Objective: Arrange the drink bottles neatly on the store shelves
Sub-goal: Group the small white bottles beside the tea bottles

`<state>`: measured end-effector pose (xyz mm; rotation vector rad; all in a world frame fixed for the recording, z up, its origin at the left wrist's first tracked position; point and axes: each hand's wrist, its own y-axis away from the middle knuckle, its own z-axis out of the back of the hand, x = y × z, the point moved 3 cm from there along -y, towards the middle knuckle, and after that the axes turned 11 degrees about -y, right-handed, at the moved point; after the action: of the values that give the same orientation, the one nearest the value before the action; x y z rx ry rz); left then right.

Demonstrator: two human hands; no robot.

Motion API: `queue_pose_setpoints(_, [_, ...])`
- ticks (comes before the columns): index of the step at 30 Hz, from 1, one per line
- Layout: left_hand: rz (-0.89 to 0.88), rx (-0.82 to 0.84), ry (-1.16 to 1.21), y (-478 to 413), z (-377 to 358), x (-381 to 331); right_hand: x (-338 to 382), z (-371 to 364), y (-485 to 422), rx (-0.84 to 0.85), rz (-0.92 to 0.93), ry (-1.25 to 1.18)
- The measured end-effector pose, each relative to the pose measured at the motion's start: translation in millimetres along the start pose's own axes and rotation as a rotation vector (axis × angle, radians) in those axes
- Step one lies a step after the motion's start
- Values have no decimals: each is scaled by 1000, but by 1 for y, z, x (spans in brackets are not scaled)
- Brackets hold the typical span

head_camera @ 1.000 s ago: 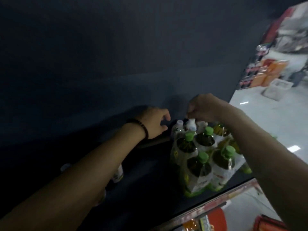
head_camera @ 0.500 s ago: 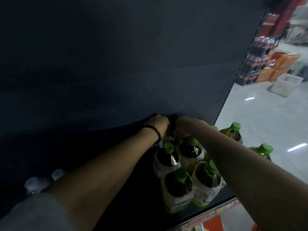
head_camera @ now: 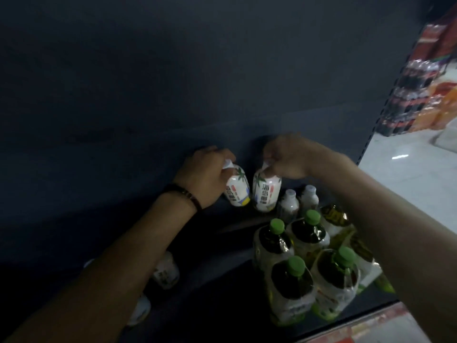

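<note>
Two small white bottles in hand at once, near the back edge of the shelf [head_camera: 210, 293]. Left hand [head_camera: 205, 174] curled round the cap and neck of the left white bottle [head_camera: 236, 191], tilted with its base swung toward the right. Right hand [head_camera: 289, 159] pinching the top of the right white bottle [head_camera: 267, 191], nearly upright. Bottles just beside each other, close to touching; bases either resting on the shelf or hanging just above it, impossible to tell which. Just to the right, two more white bottles [head_camera: 289, 201] standing side by side, and in front of those a wrapped pack of green-capped bottles [head_camera: 304, 268] filling the front right corner. Further white bottles [head_camera: 165, 271] partly hidden under the left forearm, toward the front left.

Judged as the placing step: finding the pair a spot in the back row. Next, probably: straighten the tilted one, lower both upright along the back edge beside the standing two, then release the caps. Calls for care not to knock the standing two or the pack, and for a level set-down, with a cap grip leaving the base free to swing
</note>
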<state>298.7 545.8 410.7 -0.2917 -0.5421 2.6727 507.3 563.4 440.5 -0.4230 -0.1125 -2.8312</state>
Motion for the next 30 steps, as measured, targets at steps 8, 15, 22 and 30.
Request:
queue_pose_setpoints(8, [163,-220,107,107,77,51,86,-2,32,-65,158,-439])
queue_pose_setpoints(15, [322,-301,239,235,79,81,151,-112,50,82,283,-360])
queue_pose_setpoints(22, [447,-240,314,318,44,105,178,-203,55,159,223,-294])
queue_pose_setpoints(30, [455,-148,297,370,12,130,201,-254,62,117,180,-405])
